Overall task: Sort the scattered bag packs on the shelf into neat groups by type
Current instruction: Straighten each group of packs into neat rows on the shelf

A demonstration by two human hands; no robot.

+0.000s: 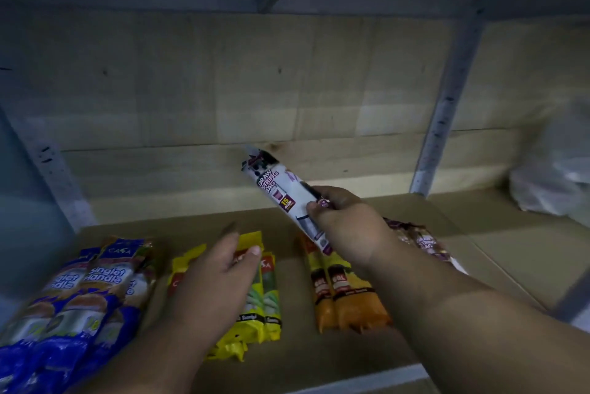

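We see our right hand (344, 221) raised above the shelf (479, 234), and its fingers and thumb are curled around a white drawstring bag pack (271, 183). The pack is in the air, tilted, with its far end pointing up and to the left toward the wooden back wall (223, 90). Its near end goes down behind the hand.

Our left hand (217, 278) lies flat on the yellow packs (258, 307), with the fingers straight and a little apart, and the thumb is out to the right. These yellow packs lie side by side in the middle of the shelf. To the left of them is a group of blue packs (79, 291) with the words "Singlet Handle", also lying side by side. To the right of the yellow group, two orange packs (344, 298) lie close together, partly under our right forearm. Behind the right wrist another pack (421, 240) of the drawstring type lies on the shelf, only partly visible.

The shelf floor is covered with brown cardboard. A grey metal post (447, 106) stands at the right, and beyond it we see a pale plastic bag (555, 170), blurred.
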